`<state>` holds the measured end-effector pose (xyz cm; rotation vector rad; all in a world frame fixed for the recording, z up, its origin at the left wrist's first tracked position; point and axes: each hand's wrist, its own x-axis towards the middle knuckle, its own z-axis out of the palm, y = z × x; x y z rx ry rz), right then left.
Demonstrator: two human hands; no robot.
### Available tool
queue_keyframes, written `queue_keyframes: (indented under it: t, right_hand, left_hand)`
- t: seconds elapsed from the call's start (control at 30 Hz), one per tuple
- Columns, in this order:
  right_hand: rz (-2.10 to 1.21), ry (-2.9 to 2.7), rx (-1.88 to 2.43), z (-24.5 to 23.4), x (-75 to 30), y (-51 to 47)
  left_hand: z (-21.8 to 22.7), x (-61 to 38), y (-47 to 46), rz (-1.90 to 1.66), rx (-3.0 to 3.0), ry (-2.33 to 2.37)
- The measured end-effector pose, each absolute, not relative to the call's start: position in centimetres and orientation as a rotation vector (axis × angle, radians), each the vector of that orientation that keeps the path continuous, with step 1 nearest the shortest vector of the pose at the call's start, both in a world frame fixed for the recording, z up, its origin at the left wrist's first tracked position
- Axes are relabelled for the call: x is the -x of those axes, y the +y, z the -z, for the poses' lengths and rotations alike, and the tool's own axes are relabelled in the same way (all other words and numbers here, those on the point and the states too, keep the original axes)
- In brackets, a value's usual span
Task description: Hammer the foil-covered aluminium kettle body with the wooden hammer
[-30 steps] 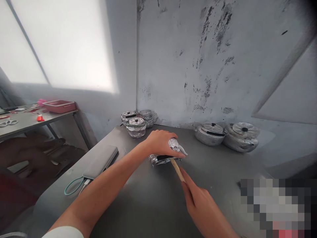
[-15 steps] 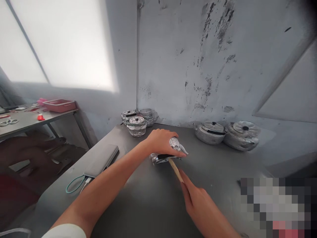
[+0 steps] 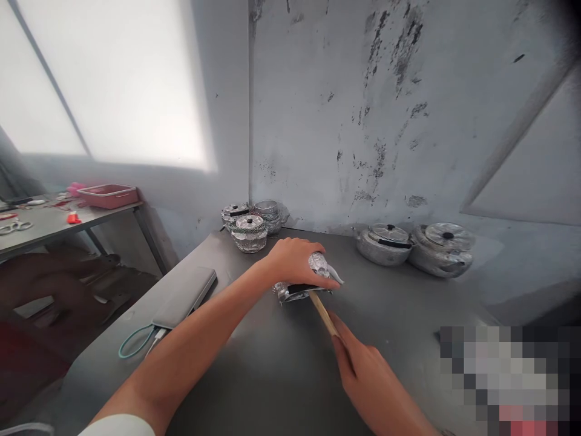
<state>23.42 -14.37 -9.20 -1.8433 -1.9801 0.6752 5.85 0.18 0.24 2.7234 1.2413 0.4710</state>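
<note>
My left hand (image 3: pixel 295 261) curls over a small silver foil-covered pot (image 3: pixel 319 265), thumb and fingers gripping it from above. The pot lies tilted, its opening turned toward me, with a black strip along the near side and a grey curved piece jutting out at the right. In my closed right hand (image 3: pixel 363 366) is a light wooden stick (image 3: pixel 323 312), its far end reaching the pot's mouth. Whatever lies at that end is hidden inside the pot.
Several small foil pots (image 3: pixel 249 233) cluster at the table's back left corner. Two lidded silver pots (image 3: pixel 388 245) stand at the back right. A grey power bank (image 3: pixel 184 297) with a cable lies left of my forearm. Further left, another table (image 3: pixel 49 227) bears a pink basket (image 3: pixel 109 195) and scissors.
Both hands keep their hold, with the stick's end still at the pot's mouth. The whole view has shifted very slightly; otherwise nothing visibly differs.
</note>
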Motion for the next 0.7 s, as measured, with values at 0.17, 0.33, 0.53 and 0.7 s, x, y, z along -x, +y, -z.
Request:
queue_keyframes:
  t: [0.17, 0.33, 0.53, 0.7]
  right_hand:
    - [-0.660, -1.990, 1.857, 9.24, -23.31, -14.33]
    - [-0.664, -2.017, 1.845, 8.67, -23.27, -14.45]
    - [-0.684, -1.958, 1.835, 8.91, -23.44, -14.32]
    - [-0.730, -1.933, 1.838, 9.31, -23.51, -14.12]
  left_hand:
    - [-0.18, -5.80, 0.23, -0.470, -2.728, 1.232]
    - [-0.28, -5.84, 0.02, -0.472, -2.734, 1.226]
    - [-0.45, -5.69, 0.10, -0.453, -2.711, 1.237]
    - [-0.38, -5.61, 0.28, -0.468, -2.713, 1.236]
